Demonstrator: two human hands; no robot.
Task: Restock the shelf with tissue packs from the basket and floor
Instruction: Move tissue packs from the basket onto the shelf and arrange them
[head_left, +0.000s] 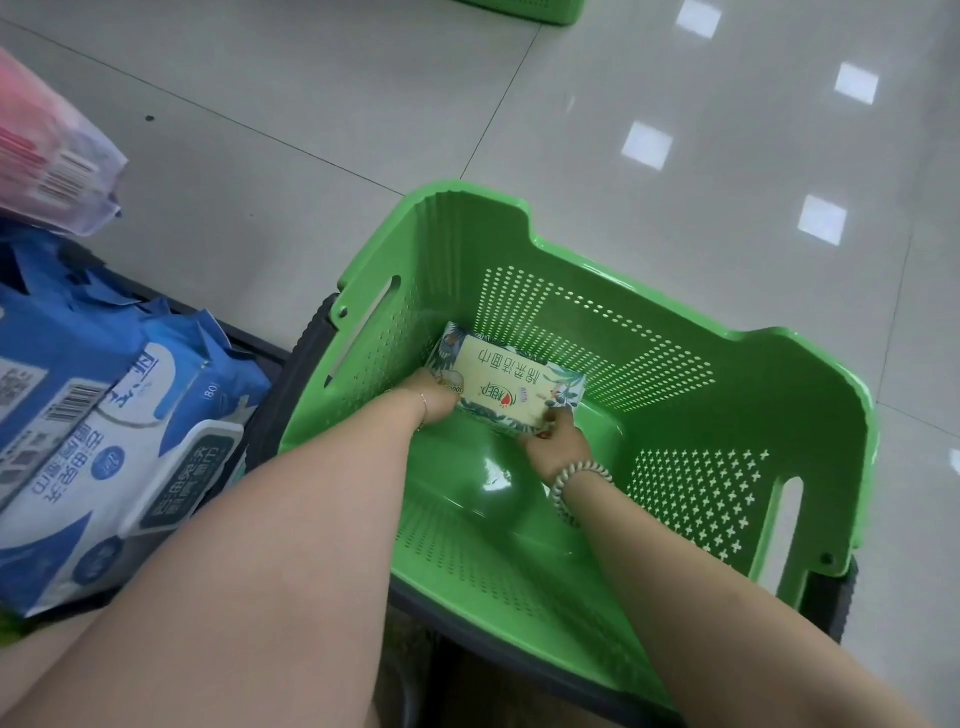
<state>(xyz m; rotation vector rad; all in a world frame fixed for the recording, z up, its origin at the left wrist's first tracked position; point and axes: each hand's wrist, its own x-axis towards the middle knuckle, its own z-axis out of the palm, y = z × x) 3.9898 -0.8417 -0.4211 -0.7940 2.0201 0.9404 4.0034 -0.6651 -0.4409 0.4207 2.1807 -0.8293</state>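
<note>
I have both hands down in the green basket (727, 415), on the one tissue pack (511, 387) lying at its bottom by the far wall. My right hand (556, 441) pinches the near corner. My left hand (436, 397) seems to curl round the other end, though its fingers are mostly hidden. I should lift the pack flat and straight up, without squashing it.
</note>
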